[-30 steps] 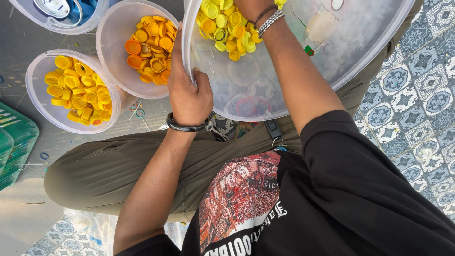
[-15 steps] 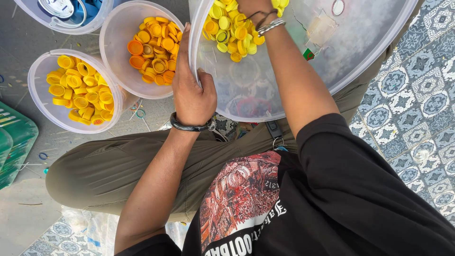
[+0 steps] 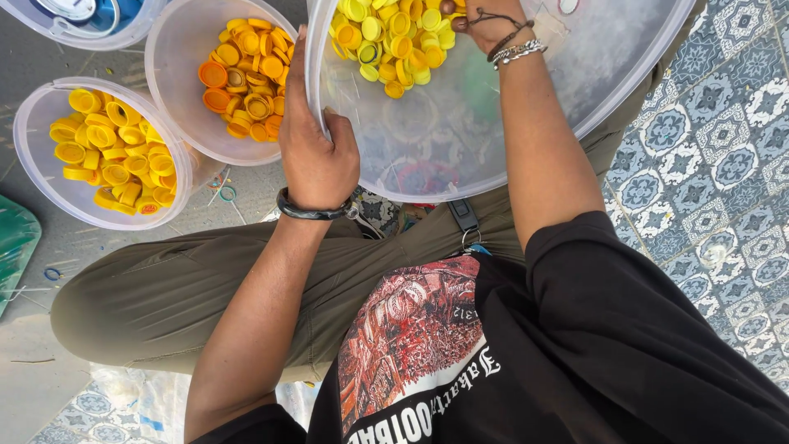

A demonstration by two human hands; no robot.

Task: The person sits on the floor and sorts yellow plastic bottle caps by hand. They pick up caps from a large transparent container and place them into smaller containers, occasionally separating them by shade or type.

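My left hand [image 3: 316,148] grips the near rim of a large clear plastic tub [image 3: 460,156] that rests on my lap. A pile of yellow bottle caps [image 3: 386,41] lies in the tub's far part. My right hand [image 3: 481,20] reaches into that pile at the top edge of the view; its fingers are mostly cut off and what they hold cannot be seen. Both wrists wear bracelets.
A clear bowl of orange caps [image 3: 242,78] stands left of the tub. Another clear bowl of yellow caps [image 3: 107,148] stands further left. A bowl with blue and white things [image 3: 78,12] is at the top left. Patterned floor tiles [image 3: 723,164] lie to the right, a green object [image 3: 12,247] at the left edge.
My right hand has moved a little within the yellow caps in the tub. My left hand keeps its grip on the rim.
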